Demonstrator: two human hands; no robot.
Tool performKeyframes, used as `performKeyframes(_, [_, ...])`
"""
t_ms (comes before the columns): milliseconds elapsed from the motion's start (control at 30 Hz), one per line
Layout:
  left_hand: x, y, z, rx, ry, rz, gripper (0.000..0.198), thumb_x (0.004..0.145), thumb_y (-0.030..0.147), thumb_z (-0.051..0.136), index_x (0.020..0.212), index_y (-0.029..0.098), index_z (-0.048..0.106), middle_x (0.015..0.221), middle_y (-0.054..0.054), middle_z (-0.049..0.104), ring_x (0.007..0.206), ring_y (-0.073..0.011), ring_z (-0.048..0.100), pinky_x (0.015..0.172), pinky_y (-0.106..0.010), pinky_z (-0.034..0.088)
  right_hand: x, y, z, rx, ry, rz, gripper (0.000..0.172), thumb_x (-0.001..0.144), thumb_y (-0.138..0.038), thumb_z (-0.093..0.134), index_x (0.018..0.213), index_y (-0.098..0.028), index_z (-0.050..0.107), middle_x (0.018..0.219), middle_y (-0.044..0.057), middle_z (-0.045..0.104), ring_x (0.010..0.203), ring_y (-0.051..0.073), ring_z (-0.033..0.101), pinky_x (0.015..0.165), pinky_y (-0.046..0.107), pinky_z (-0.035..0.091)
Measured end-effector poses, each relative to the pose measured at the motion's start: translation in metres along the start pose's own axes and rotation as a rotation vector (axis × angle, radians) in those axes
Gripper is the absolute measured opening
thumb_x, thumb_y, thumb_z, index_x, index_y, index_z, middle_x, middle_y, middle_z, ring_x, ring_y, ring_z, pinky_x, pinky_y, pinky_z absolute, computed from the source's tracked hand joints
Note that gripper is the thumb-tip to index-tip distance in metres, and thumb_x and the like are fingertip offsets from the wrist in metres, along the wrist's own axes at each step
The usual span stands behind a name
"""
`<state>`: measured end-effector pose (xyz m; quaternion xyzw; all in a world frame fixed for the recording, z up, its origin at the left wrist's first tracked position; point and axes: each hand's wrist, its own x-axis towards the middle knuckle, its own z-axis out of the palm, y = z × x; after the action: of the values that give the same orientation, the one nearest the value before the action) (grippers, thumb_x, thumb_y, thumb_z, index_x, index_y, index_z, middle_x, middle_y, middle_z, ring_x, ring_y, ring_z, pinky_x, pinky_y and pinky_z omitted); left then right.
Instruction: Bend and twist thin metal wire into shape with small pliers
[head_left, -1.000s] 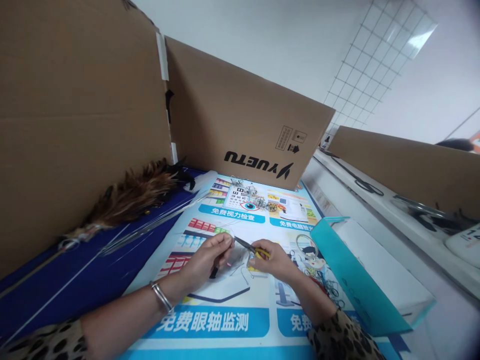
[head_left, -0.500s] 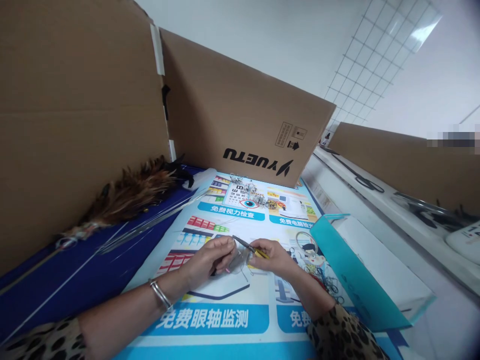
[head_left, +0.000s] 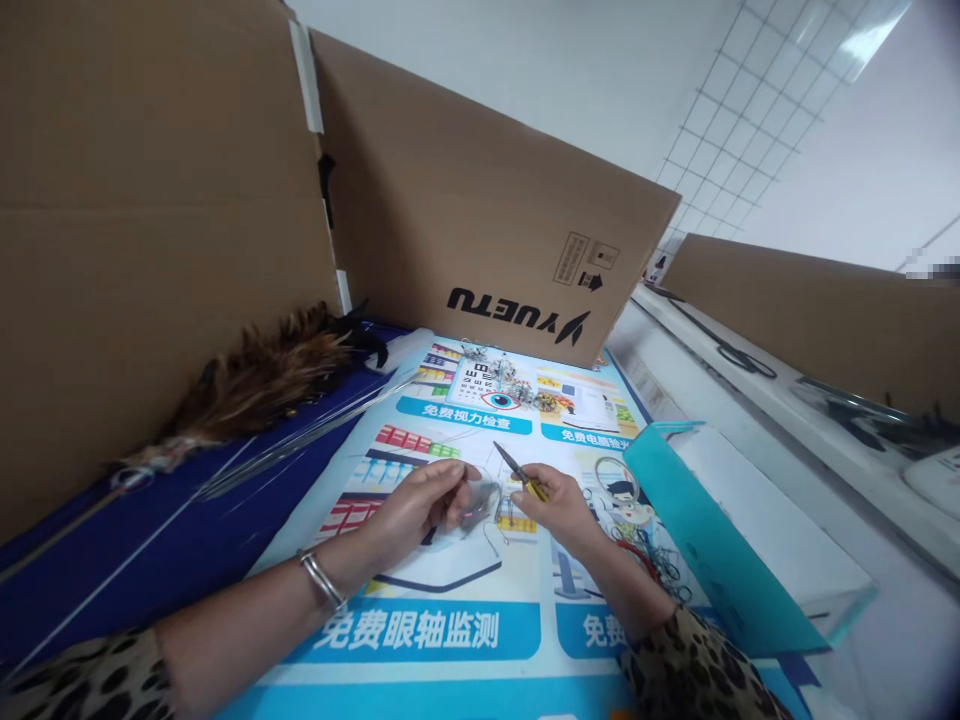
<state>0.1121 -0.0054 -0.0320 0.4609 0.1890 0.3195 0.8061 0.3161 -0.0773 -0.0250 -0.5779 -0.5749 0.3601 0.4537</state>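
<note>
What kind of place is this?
Probably a makeshift craft bench: brown cardboard panels wall it, a printed eye-chart poster covers it, the right hand holds yellow-handled pliers, the left hand a small wire piece.

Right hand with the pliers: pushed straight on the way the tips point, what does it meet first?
Nothing close: the right hand holds the pliers aimed up-left, clear of the left hand, over the poster. Farther on, probably the cardboard box, but depth is unclear.

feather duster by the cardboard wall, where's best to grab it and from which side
Take the feather duster by the thin stick end nearest the person, below the feathers, probably coming from its right over the blue surface. The cardboard wall stands close on its left, and the bushy feathers give no firm hold.
</note>
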Motion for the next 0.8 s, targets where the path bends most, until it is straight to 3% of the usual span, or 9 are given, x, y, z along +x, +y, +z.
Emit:
performKeyframes(133, [0.001,-0.002,-0.002,0.005,0.034,0.015,0.026,0.087,0.037,0.049,0.090,0.013,0.060,0.059,0.000,0.054,0.045,-0.0080,0.043,0.047,-0.021,0.034,-0.003,0.007,0.002,-0.066,0.074,0.001,0.026,0.072,-0.033,0.064,0.095,-0.020,0.061,0.077,-0.001,0.059,0.068,0.013,0.052,0.063,0.023,0.042])
performKeyframes(233, [0.001,0.000,-0.003,0.039,0.064,0.014,0.024,0.086,0.035,0.051,0.092,0.014,0.060,0.060,0.001,0.053,0.045,-0.0068,0.042,0.046,-0.020,0.032,-0.005,0.008,0.005,-0.078,0.060,0.011,0.026,0.073,-0.034,0.062,0.096,-0.021,0.061,0.076,-0.002,0.059,0.067,0.013,0.053,0.062,0.023,0.042])
performKeyframes(433, [0.000,0.004,-0.003,-0.004,0.052,0.061,0.019,0.086,0.028,0.052,0.098,0.015,0.059,0.074,-0.002,0.058,0.056,-0.0097,0.052,0.057,-0.023,0.041,-0.007,0.004,0.008,-0.140,0.085,-0.025,0.028,0.072,-0.034,0.063,0.096,-0.020,0.062,0.078,-0.001,0.060,0.070,0.014,0.054,0.064,0.024,0.043])
performKeyframes(700, [0.001,0.003,-0.002,0.014,0.039,0.073,0.022,0.088,0.035,0.048,0.091,0.016,0.059,0.075,-0.003,0.059,0.056,-0.0115,0.052,0.059,-0.026,0.042,-0.010,-0.005,0.010,-0.207,0.082,-0.041,0.027,0.073,-0.033,0.062,0.096,-0.019,0.062,0.082,-0.001,0.060,0.074,0.014,0.054,0.067,0.023,0.043])
performKeyframes(800, [0.002,0.003,-0.003,0.040,0.088,0.098,0.023,0.087,0.036,0.049,0.085,0.016,0.060,0.078,-0.003,0.058,0.065,-0.0132,0.053,0.061,-0.025,0.041,-0.010,-0.003,0.010,-0.216,0.114,-0.028,0.026,0.073,-0.034,0.062,0.095,-0.019,0.062,0.080,-0.001,0.060,0.072,0.014,0.054,0.066,0.023,0.043])
